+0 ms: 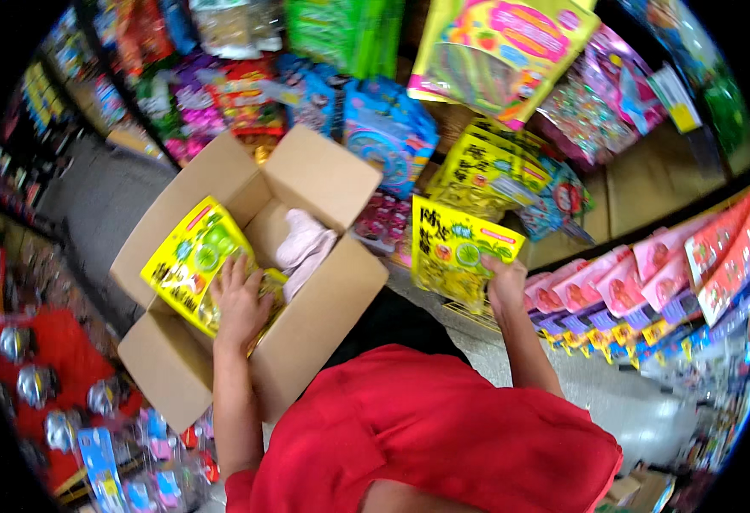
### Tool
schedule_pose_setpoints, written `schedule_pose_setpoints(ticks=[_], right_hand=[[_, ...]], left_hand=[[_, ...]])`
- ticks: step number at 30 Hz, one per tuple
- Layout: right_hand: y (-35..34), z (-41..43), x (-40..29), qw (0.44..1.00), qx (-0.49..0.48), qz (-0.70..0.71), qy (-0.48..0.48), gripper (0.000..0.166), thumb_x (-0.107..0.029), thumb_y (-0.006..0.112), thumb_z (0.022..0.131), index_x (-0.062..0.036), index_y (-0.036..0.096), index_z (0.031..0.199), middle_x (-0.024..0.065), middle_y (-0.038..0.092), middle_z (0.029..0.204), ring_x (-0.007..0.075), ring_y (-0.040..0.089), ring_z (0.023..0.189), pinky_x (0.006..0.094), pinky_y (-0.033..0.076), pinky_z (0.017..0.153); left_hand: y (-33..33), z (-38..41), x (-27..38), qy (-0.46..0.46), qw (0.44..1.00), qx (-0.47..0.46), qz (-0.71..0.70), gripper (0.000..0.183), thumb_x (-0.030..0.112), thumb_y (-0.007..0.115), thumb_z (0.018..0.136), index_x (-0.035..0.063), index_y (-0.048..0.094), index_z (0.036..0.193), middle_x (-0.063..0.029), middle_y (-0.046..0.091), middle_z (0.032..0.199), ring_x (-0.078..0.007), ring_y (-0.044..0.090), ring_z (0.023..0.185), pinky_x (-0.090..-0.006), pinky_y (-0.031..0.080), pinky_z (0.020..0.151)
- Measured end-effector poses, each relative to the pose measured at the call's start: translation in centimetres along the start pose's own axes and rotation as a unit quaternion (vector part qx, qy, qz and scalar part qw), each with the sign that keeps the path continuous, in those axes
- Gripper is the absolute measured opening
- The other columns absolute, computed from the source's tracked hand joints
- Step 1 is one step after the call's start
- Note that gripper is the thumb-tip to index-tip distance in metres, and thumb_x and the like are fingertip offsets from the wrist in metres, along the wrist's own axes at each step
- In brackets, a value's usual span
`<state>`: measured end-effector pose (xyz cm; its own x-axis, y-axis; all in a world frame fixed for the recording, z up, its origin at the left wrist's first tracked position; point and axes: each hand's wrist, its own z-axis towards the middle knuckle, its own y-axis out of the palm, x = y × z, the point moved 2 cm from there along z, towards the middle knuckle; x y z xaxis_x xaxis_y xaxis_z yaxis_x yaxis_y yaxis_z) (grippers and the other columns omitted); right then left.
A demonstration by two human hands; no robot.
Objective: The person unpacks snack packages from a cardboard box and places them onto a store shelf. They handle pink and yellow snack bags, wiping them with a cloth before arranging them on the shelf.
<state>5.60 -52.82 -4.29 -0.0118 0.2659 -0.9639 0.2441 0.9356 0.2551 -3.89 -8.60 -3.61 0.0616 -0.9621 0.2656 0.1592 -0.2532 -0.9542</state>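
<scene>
An open cardboard box with its flaps spread stands before me. My left hand lies with spread fingers on a yellow candy bag at the box's left side; whether it grips the bag cannot be told. Beside it in the box lies a pale pink cloth item, perhaps a glove. My right hand grips the right edge of another yellow candy bag with lime pictures. Just above that bag, similar yellow bags hang on the display.
A large yellow and pink candy bag hangs at the top. Blue candy bags hang behind the box. At the right a row of pink bags hangs below a dark shelf edge. Wrapped silver balls are on red material at lower left.
</scene>
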Motion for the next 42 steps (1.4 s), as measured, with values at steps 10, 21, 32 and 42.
schedule_pose_setpoints(ticks=[10,21,32,42], right_hand=[[13.0,-4.8,-13.1,0.904,-0.217,-0.082,-0.360,0.018,0.005,0.066,0.074,0.0014,0.064,0.092,0.0136,0.063,0.096,0.0243,0.058,0.094,0.0389,0.044,0.088],[26.4,-5.7,-16.3,0.887,-0.381,0.148,-0.216,0.038,0.007,0.067,0.075,0.0057,0.057,0.111,0.0115,0.064,0.103,0.0188,0.062,0.089,0.0311,0.050,0.082],[41.1,-5.7,4.5,0.793,-0.526,0.136,0.276,0.028,0.000,0.062,0.082,0.0030,0.058,0.110,0.0109,0.064,0.105,0.0180,0.063,0.092,0.0326,0.050,0.085],[41.8,-5.9,7.8,0.817,-0.548,-0.107,0.146,0.025,-0.015,0.070,0.080,0.0029,0.066,0.098,0.0078,0.068,0.090,0.0123,0.063,0.077,0.0266,0.050,0.068]], left_hand=[[0.2,0.4,-0.2,0.030,0.987,0.160,0.004,0.021,0.015,0.064,0.071,0.0033,0.064,0.088,-0.0125,0.062,0.104,-0.0304,0.052,0.110,-0.0518,0.038,0.087],[-1.1,-0.1,3.8,0.154,0.973,0.028,-0.169,0.029,0.032,0.059,0.083,0.0035,0.060,0.077,-0.0167,0.058,0.067,-0.0359,0.059,0.067,-0.0447,0.048,0.062],[0.0,-0.9,5.4,0.165,0.981,0.003,-0.100,0.030,0.030,0.058,0.085,0.0019,0.053,0.077,-0.0155,0.055,0.054,-0.0321,0.059,0.049,-0.0430,0.049,0.047],[-0.8,-0.7,5.4,0.204,0.974,0.060,-0.080,0.024,0.024,0.060,0.082,0.0040,0.050,0.072,-0.0116,0.055,0.062,-0.0278,0.060,0.056,-0.0396,0.049,0.053]])
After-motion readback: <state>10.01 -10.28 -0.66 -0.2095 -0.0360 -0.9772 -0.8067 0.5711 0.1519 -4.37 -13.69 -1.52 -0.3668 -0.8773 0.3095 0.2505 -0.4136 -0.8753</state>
